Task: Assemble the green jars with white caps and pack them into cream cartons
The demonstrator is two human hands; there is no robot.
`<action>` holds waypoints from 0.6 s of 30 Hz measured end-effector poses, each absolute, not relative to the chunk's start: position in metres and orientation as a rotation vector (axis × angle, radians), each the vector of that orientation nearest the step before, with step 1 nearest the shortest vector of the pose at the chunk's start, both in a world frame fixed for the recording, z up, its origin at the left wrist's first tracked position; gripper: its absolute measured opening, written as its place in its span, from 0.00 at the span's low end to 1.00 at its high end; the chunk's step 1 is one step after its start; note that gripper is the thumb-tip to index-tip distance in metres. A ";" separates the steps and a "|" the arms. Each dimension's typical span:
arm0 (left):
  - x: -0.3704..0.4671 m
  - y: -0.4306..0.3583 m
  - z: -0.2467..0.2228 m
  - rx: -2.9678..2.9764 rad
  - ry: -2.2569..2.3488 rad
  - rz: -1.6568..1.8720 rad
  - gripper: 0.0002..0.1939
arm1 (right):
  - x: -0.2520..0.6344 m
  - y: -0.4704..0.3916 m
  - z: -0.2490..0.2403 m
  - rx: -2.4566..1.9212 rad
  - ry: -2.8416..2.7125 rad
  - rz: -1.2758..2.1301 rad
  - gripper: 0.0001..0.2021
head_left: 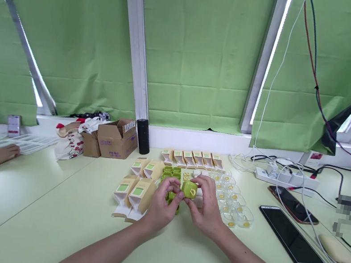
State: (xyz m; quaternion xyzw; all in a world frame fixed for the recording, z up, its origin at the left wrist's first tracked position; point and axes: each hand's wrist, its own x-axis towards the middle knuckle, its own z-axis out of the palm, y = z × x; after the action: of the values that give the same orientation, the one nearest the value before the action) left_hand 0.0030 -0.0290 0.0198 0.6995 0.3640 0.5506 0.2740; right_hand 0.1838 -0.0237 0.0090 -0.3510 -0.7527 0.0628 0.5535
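Note:
Both hands hold a small, rounded green case [188, 190] above the table. A pale yellow ring-shaped piece shows on its near face. My left hand [164, 203] pinches the case from the left with thumb and fingers. From the right, my right hand [207, 206] grips it, fingers on top and thumb below. Behind my left hand stand rows of green cases [167, 172], partly hidden by it. Small yellow pieces [186, 176] lie beside them. To the right of my right hand are several clear plastic cups [234, 198] with yellow pieces inside.
Open cardboard boxes stand at left [142, 191] and in a back row [193, 158]. A brown carton [118, 138] and black cylinder [142, 136] are behind. Phones [294, 238], cables and a power strip [272, 176] occupy the right. Another person's hand [4, 154] rests far left.

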 end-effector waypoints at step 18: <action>0.000 -0.027 0.016 1.871 0.950 1.458 0.11 | 0.184 -0.024 0.008 -0.820 -1.777 0.221 0.21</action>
State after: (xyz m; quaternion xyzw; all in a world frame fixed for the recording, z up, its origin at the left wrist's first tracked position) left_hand 0.0002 -0.0269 0.0161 0.7009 0.3559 0.5463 0.2892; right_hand 0.1836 -0.0239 0.0075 -0.3471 -0.7515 0.0937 0.5531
